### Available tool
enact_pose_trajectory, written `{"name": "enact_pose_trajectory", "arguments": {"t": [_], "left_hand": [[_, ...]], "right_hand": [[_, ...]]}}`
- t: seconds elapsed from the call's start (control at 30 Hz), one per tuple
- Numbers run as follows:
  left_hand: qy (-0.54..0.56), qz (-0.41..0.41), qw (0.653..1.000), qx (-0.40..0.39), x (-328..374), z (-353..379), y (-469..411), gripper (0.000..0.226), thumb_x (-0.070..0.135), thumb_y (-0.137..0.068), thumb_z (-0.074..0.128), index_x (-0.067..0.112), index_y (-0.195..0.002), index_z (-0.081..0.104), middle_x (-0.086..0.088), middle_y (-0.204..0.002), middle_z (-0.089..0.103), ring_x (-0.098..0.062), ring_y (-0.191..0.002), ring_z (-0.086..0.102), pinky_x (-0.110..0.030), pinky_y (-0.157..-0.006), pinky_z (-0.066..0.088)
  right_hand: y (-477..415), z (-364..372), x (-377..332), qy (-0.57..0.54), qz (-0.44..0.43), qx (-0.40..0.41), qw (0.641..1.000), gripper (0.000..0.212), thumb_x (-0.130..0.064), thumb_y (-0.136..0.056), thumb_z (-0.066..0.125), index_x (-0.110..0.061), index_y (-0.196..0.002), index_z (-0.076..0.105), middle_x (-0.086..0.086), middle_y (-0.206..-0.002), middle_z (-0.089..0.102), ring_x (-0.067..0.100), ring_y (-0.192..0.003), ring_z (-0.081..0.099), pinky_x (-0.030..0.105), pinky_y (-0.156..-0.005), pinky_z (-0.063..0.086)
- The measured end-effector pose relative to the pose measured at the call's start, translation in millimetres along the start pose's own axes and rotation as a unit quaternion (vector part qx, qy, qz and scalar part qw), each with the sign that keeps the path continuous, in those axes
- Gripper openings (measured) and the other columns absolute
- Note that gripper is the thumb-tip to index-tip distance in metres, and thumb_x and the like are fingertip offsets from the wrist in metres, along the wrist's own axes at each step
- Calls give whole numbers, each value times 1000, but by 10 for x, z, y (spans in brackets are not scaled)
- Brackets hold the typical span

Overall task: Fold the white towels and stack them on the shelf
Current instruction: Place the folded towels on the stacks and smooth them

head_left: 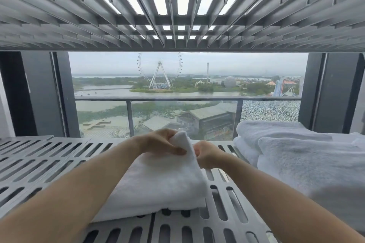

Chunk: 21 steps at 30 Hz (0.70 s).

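A folded white towel (158, 183) lies on the grey slotted shelf (39, 163) in front of me. My left hand (160, 142) pinches its far corner and lifts it off the shelf. My right hand (207, 156) grips the same raised edge just to the right, fingers curled into the cloth. A stack of folded white towels (296, 154) sits on the shelf at the right, apart from the towel in my hands.
Another slotted metal shelf (177, 16) hangs close overhead. Behind the shelf is a window with a glass balcony rail (177, 99). Dark window frames stand at left (39, 94) and right (331, 92). The shelf's left half is bare metal.
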<state>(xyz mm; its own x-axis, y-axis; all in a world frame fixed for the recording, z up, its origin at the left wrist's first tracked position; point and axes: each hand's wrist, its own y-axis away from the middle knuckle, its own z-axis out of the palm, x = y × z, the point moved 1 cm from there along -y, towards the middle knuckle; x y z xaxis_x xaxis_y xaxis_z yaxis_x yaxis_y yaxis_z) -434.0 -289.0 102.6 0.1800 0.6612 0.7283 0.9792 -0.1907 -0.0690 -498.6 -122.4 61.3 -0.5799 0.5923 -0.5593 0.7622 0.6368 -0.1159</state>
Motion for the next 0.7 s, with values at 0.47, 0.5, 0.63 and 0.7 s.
{"name": "enact_pose_trajectory", "arguments": {"t": [0.47, 0.5, 0.63, 0.7], "left_hand": [[-320, -38, 940, 108, -73, -111, 198, 37, 38, -92, 52, 17, -123, 52, -3, -123, 56, -19, -110, 52, -32, -98, 40], [-327, -52, 938, 103, -101, -162, 259, 35, 38, -93, 50, 18, -121, 53, -1, -122, 57, -17, -107, 53, -31, -95, 41], [-332, -112, 933, 85, -272, -263, 529, 30, 42, -95, 43, 30, -120, 55, 1, -127, 56, -10, -100, 48, -26, -91, 35], [-326, -133, 932, 91, -370, -283, 623, 33, 47, -94, 39, 39, -124, 52, 2, -134, 53, -14, -114, 49, -29, -98, 33]], "right_hand": [[58, -134, -452, 54, -28, 103, 993, 19, -11, -86, 39, -9, -81, 57, 12, -88, 59, 26, -83, 56, 28, -68, 41], [43, -105, -524, 61, -34, 118, 991, 19, -13, -87, 40, -7, -93, 58, 14, -99, 60, 27, -92, 55, 29, -75, 42], [-56, 91, -766, 143, -83, 135, 977, 36, -25, -92, 38, -7, -119, 54, 13, -125, 53, 29, -115, 48, 41, -100, 39], [-113, 223, -831, 178, -106, 83, 975, 39, -35, -93, 35, -17, -122, 54, 7, -132, 51, 28, -122, 46, 49, -104, 33]]}}
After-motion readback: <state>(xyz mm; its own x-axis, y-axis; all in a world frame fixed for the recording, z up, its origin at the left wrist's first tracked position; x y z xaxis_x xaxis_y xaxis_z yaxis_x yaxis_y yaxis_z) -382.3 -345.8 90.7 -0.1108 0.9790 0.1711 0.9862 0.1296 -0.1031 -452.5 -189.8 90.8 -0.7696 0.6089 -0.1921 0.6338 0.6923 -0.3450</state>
